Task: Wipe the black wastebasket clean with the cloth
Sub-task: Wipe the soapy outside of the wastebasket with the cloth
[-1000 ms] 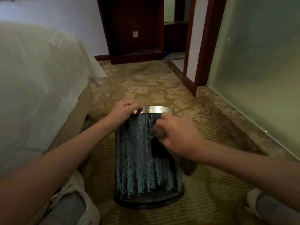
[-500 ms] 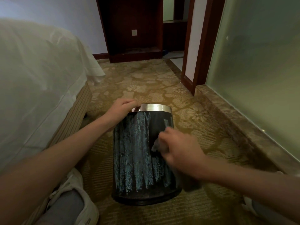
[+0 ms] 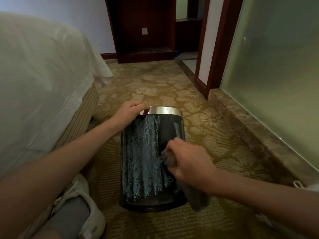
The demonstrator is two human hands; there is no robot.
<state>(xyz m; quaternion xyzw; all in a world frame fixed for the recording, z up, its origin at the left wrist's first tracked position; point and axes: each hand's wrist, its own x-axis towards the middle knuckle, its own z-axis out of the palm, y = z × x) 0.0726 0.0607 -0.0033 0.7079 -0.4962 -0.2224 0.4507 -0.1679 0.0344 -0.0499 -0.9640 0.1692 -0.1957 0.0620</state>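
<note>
Patterned gold carpet [image 3: 155,87] is being shown in the head view, with a white-sheeted bed [image 3: 43,75] lying at nine o'clock. At the centre, the black wastebasket [image 3: 143,161] is resting on the carpet, leaning away from the camera, its wall streaked with bluish marks. Its metal rim [image 3: 165,110], at twelve o'clock, is being gripped by the left hand [image 3: 129,112], fingers curled over the edge. A grey cloth [image 3: 168,158] is being clutched in the right hand [image 3: 188,161] and pressed against the basket's wall at three o'clock, one end hanging toward five o'clock.
</note>
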